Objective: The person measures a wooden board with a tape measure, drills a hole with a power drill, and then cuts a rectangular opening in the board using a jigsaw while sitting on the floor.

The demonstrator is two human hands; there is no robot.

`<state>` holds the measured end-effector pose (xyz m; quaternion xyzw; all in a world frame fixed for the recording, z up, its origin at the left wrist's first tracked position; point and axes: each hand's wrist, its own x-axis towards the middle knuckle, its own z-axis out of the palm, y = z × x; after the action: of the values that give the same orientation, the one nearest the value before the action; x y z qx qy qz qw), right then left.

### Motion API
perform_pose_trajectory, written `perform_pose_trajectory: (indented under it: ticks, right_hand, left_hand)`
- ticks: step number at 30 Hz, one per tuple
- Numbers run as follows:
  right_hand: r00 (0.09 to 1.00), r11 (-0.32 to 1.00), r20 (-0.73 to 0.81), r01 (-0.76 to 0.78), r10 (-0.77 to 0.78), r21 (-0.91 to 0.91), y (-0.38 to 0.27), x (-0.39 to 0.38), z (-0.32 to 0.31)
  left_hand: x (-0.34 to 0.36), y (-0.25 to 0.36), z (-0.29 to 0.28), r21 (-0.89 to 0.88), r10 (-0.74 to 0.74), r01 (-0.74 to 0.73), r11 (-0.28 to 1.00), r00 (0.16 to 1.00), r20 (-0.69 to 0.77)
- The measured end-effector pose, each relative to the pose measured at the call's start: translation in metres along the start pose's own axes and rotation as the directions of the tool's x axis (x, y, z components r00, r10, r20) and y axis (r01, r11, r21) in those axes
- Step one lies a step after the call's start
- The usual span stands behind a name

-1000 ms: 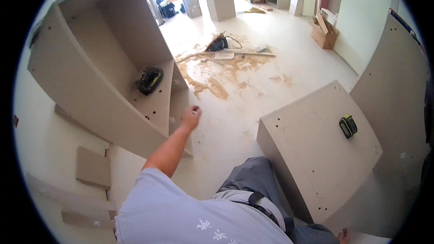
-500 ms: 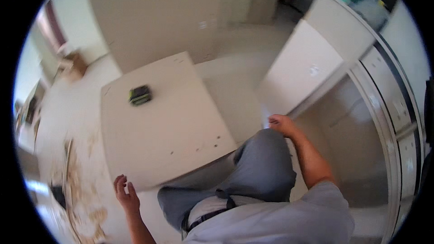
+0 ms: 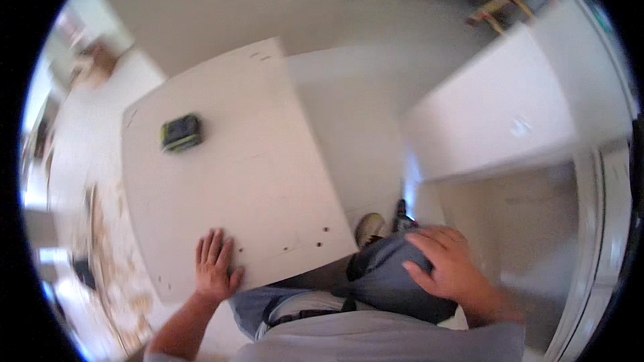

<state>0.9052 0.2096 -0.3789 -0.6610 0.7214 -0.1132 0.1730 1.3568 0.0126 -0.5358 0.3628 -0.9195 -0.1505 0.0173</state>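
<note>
My left hand (image 3: 216, 267) lies open, fingers spread, on the front edge of a light greige cabinet box's top panel (image 3: 235, 164), which has several dark holes. A blurred black and green battery-like block (image 3: 181, 133) rests farther back on that panel. My right hand (image 3: 439, 261) is open on or just over my bent, grey-trousered right leg, and I see nothing in it. Beside my shoe (image 3: 369, 229) is a slim dark object (image 3: 402, 211), too blurred to name, partly hidden by my leg.
A pale cabinet (image 3: 490, 107) with a white face stands at my right, with a yellowish object (image 3: 510, 3) behind it. A large greige panel (image 3: 228, 7) stands beyond the box. At the left are sawdust on the floor (image 3: 107, 241) and a cardboard box (image 3: 100, 60).
My view has swung right, away from the open room and tall cabinet, toward the box. My left hand has come down onto its top; my right hand has moved onto or over my leg.
</note>
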Motion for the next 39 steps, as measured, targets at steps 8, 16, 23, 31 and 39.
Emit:
perform_pose_trajectory:
  ticks: [8,16,23,31,39]
  right_hand:
    - [0.995,0.953,0.040,0.079,-0.095,0.294,0.004,0.050,0.002]
    - [0.972,0.999,0.230,0.026,-0.035,0.044,-0.018,0.059,0.017]
    - [0.928,0.963,0.257,0.256,-0.270,0.087,-0.045,0.083,-0.008]
    - [0.991,1.000,0.134,0.005,-0.007,0.014,-0.021,0.098,0.039]
    - [0.986,0.966,0.164,0.047,-0.005,-0.255,-0.038,0.100,0.040]
  left_hand:
    - [-0.008,0.004,-0.015,-0.047,-0.047,0.047,0.998,0.999,-0.014]
    - [-0.016,-0.013,0.020,-0.169,0.074,-0.139,0.976,0.937,-0.342]
    - [0.007,0.007,0.046,-0.233,-0.060,-0.060,0.971,0.877,-0.476]
    - [-0.279,-0.184,0.035,-0.295,-0.578,0.590,0.751,0.371,-0.727]
    - [-0.637,-0.205,-0.005,-0.386,-0.362,0.748,-0.539,-0.620,-0.696]
